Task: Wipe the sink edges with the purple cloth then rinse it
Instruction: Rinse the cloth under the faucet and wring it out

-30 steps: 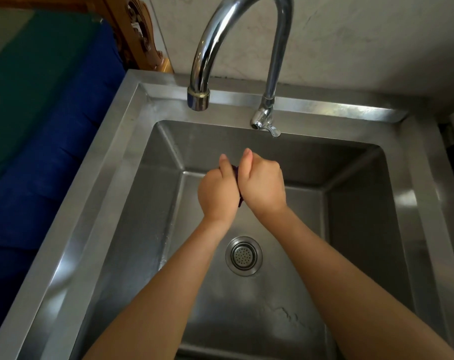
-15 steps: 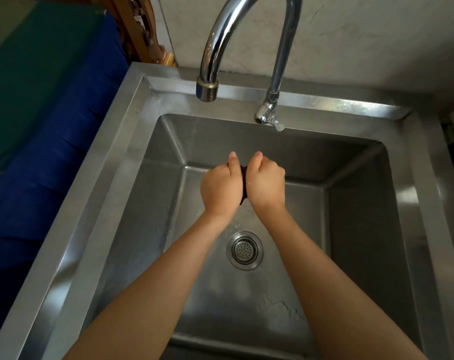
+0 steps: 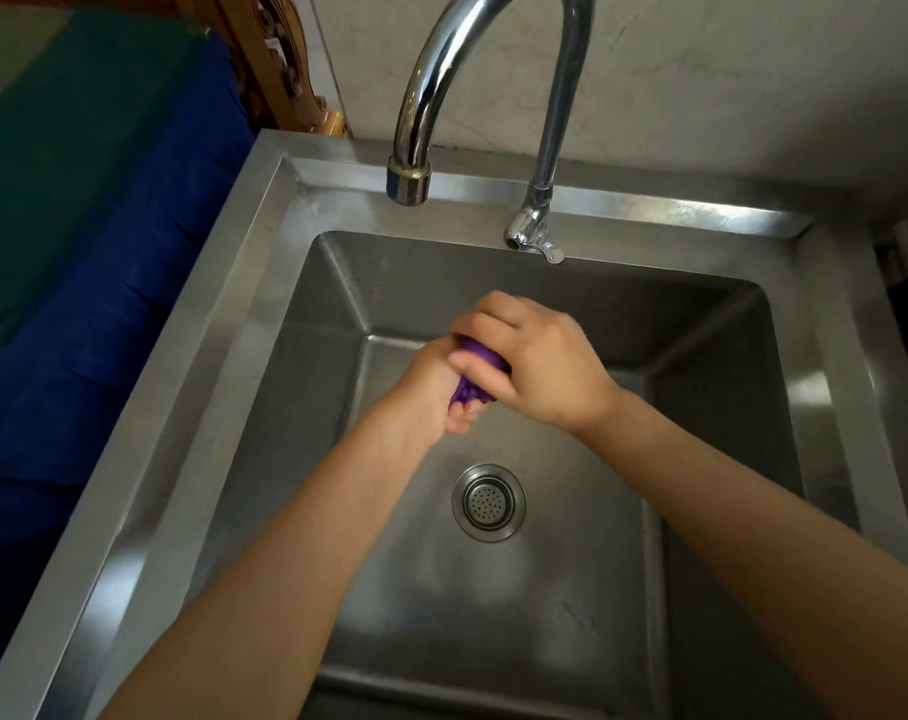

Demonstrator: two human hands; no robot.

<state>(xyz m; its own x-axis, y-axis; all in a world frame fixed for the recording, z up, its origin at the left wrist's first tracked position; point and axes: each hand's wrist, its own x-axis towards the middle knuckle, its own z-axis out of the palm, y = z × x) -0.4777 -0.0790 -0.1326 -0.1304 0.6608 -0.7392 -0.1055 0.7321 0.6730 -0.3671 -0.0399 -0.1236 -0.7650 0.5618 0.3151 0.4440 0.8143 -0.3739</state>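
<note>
Both my hands are over the middle of the steel sink (image 3: 244,324), wrapped around a bunched purple cloth (image 3: 474,376). My right hand (image 3: 540,366) lies on top with its fingers curled round the cloth's upper end. Below and to the left, my left hand (image 3: 431,397) grips the lower end. Only a small twisted part of the cloth shows between them. The chrome tap spout (image 3: 409,179) hangs above and behind the hands, and no water is seen running from it.
The round drain strainer (image 3: 488,504) sits in the basin floor below my hands. The tap lever (image 3: 537,241) is on the back rim by the wall. A blue and green fabric (image 3: 78,210) and carved wood (image 3: 280,59) lie left of the sink.
My fists were side by side with the cloth almost hidden. Now the right hand has turned over the top of the left, and the twisted purple cloth shows between them.
</note>
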